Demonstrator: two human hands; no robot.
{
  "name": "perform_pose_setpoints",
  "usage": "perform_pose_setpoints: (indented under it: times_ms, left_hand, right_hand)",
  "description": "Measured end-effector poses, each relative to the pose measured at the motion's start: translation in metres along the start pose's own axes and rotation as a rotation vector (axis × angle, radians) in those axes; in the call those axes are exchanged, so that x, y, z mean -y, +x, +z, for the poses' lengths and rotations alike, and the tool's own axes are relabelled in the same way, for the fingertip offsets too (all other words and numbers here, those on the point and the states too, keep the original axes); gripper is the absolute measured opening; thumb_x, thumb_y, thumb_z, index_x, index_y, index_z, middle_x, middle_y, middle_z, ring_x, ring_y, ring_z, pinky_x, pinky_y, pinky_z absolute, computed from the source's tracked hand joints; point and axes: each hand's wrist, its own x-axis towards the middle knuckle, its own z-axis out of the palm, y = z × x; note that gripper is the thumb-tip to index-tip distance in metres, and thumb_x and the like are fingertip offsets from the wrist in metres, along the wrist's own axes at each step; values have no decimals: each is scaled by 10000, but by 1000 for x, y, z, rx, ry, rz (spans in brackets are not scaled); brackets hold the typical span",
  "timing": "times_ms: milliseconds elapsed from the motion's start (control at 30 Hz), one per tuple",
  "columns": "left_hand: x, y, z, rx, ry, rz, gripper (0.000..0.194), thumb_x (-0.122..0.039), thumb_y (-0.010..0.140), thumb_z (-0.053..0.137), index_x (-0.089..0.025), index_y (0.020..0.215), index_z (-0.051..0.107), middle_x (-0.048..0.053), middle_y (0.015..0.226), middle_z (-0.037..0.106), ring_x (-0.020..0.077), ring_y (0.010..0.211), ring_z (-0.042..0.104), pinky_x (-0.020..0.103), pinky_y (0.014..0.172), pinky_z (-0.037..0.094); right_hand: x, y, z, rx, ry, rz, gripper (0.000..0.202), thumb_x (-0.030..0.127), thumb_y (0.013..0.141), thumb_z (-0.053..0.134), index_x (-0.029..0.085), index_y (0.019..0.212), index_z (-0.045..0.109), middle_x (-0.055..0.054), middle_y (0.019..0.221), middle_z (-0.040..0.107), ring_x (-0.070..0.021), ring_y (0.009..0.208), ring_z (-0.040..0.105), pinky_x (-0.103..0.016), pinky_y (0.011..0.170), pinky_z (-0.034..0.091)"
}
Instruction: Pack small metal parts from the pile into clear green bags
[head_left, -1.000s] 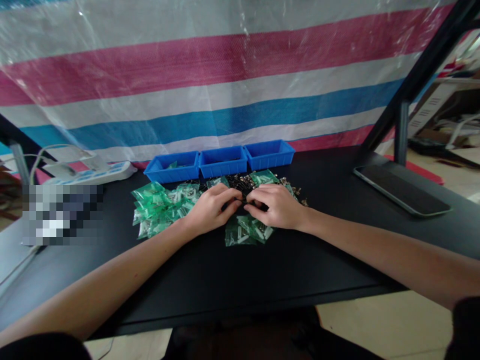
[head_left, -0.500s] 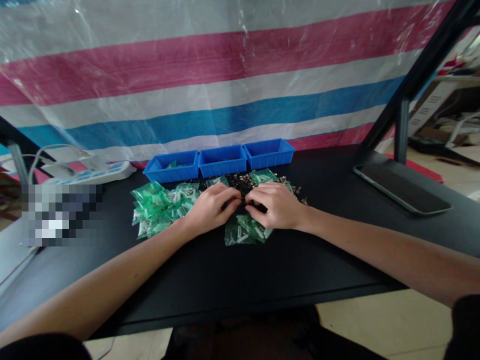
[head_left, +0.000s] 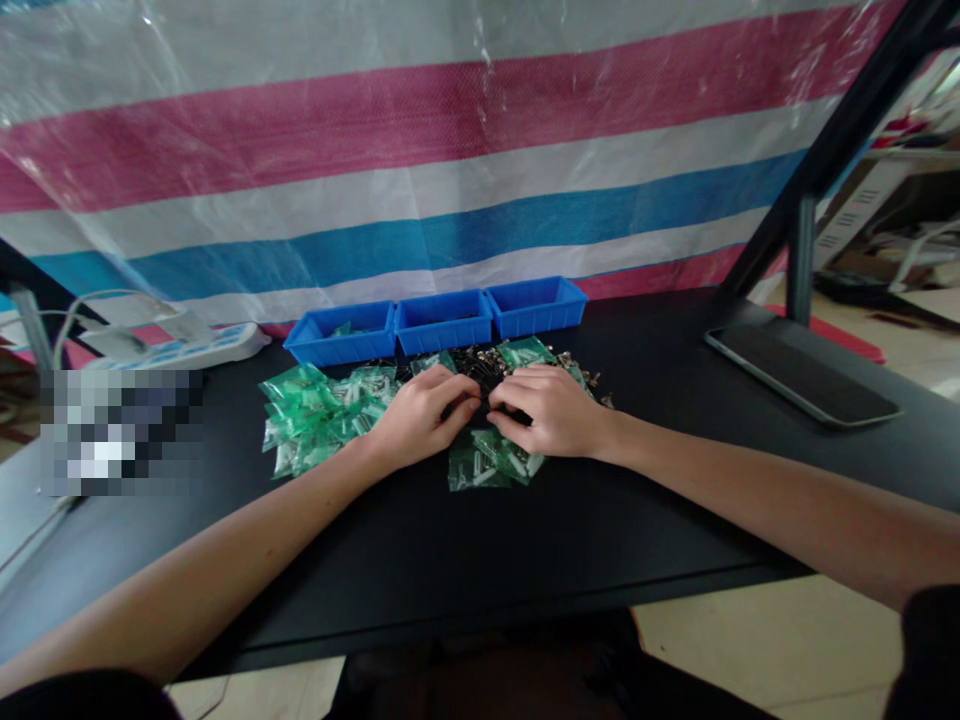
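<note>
The heap of small dark metal parts [head_left: 487, 365] lies on the black table [head_left: 480, 560] just before three blue bins [head_left: 442, 322], ringed by green packets [head_left: 319, 415]; the left hand [head_left: 420, 415] and right hand [head_left: 551, 410] curl over it, fingertips meeting (whether they pinch a piece, I cannot tell). This looks like sorting, calling for a fine pick. Behind hangs a striped tarp [head_left: 450, 150]; a phone [head_left: 802, 375] lies to the right.

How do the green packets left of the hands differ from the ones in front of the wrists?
The left heap of green packets is larger and spread wide; the near stack of green packets is small and compact. The left heap lies clear beside the left hand; the near stack is partly under the right hand. Both are translucent green, on the black table.
</note>
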Motion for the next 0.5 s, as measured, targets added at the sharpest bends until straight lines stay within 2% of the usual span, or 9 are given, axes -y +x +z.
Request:
perform_pose_setpoints:
  times_ms: [167, 500]
  left_hand:
    - [-1, 1, 0, -1, -14, 20, 179, -228, 915, 423, -155, 859, 577, 36, 741, 567, 149, 727, 519, 260, 663, 426]
    - [0, -1, 1, -21, -44, 3, 175, -235, 920, 419, -161, 885, 574, 37, 767, 570, 145, 749, 534, 263, 683, 439]
  right_hand:
    - [0, 0, 1, 78, -40, -17, 193, 278, 864, 514, 149, 792, 639, -33, 699, 618, -151, 663, 534, -272, 652, 332]
    - [-1, -1, 2, 108, -84, -59, 243, 279, 908, 477, 157, 875, 684, -36, 703, 629, -152, 674, 526, -279, 647, 321]
